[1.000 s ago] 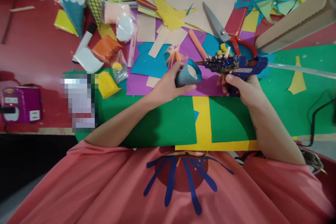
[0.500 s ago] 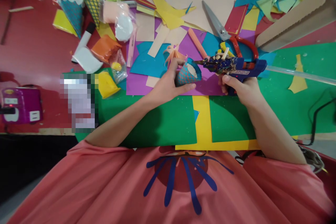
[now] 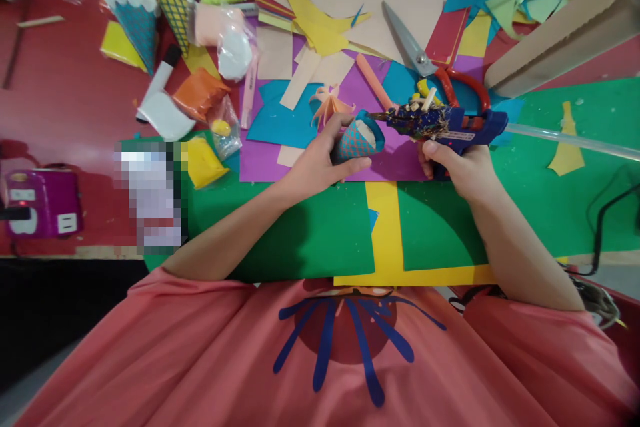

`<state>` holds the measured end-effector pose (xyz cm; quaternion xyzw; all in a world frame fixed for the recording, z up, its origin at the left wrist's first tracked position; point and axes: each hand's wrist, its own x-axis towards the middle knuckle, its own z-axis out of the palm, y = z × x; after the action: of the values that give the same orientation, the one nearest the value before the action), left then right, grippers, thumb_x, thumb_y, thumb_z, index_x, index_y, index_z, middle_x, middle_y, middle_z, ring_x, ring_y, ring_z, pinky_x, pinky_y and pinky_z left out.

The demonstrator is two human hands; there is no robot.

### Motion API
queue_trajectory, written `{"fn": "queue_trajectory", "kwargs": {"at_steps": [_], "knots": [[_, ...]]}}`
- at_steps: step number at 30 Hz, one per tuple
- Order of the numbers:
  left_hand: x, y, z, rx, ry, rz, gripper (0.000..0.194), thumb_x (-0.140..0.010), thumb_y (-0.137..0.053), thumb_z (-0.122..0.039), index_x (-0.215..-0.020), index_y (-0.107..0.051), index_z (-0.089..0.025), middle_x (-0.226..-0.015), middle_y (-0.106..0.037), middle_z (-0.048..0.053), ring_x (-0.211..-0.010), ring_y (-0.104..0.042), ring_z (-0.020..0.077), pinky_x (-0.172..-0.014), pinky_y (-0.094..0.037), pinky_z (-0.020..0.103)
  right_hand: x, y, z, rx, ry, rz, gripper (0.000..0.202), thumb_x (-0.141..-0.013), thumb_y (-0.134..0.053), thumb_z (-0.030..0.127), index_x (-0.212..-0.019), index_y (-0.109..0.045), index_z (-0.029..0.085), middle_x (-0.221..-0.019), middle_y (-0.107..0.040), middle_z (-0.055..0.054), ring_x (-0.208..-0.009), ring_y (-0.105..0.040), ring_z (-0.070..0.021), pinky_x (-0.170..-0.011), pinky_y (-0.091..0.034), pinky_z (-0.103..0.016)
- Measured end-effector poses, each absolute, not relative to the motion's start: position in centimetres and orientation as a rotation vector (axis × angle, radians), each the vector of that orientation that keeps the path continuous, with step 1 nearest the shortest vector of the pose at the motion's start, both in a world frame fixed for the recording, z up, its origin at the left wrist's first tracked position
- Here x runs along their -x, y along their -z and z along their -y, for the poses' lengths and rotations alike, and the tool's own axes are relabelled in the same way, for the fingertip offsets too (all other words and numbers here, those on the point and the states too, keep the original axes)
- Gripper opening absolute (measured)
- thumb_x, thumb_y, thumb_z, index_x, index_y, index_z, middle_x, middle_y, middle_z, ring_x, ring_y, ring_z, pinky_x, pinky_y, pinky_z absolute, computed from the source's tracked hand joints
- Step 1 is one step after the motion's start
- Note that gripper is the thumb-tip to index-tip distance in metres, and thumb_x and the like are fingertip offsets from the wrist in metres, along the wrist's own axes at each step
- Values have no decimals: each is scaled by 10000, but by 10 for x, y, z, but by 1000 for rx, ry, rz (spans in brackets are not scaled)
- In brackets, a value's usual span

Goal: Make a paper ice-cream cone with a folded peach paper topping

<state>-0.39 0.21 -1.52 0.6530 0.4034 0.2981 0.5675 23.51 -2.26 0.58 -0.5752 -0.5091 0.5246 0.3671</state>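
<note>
Cone and glue gun meet above purple paper

Left hand (image 3: 320,160) has its fingers wrapped around the patterned cone (image 3: 356,140), whose open end faces right, above the purple paper (image 3: 400,159). At the cone's rim is the nozzle of the blue glue gun (image 3: 450,125); whether they touch, I cannot say surely. Right hand (image 3: 463,167) grips the glue gun's handle, near the red-handled scissors (image 3: 425,65).
</note>
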Motion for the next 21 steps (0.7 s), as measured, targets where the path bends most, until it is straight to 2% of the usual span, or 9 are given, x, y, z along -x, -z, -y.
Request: {"fn": "queue_trajectory", "kwargs": {"at_steps": [5,9,14,21], "knots": [[5,21,-4,-1620,-741,-946,639,-756,-664,-569,-1242,-465,-205,-1267,-595,104,-1167,-595,263,-997,-496,407,-236,-4,23,1486,-1340,1309,415,-710,-719,565,-559,-551,217,-506,-531,11,-436,-479,-117,-437,-398,-312],[6,25,-6,-1641,-736,-949,698,-759,-633,-620,-1287,-464,-195,-1334,-562,120,-1247,-542,276,-1050,-452,406,-237,-4,23,1487,-1343,1297,409,-707,-715,576,-589,-553,220,-515,-534,16,-439,-473,-116,-435,-400,-311],[6,23,-7,-1724,-789,-959,625,-760,-626,-630,-1197,-554,-189,-1258,-599,121,-1231,-543,284,-1065,-425,425,-236,-6,23,1493,-1337,1287,415,-692,-716,594,-592,-551,226,-499,-526,25,-426,-467,-106,-426,-395,-298],[4,24,-4,-1658,-849,-981,701,-722,-651,-653,-1252,-436,-248,-1295,-556,107,-1239,-552,255,-980,-500,386,-236,-7,23,1528,-1324,1271,418,-673,-717,615,-587,-555,240,-488,-532,25,-427,-468,-116,-422,-405,-306]]}}
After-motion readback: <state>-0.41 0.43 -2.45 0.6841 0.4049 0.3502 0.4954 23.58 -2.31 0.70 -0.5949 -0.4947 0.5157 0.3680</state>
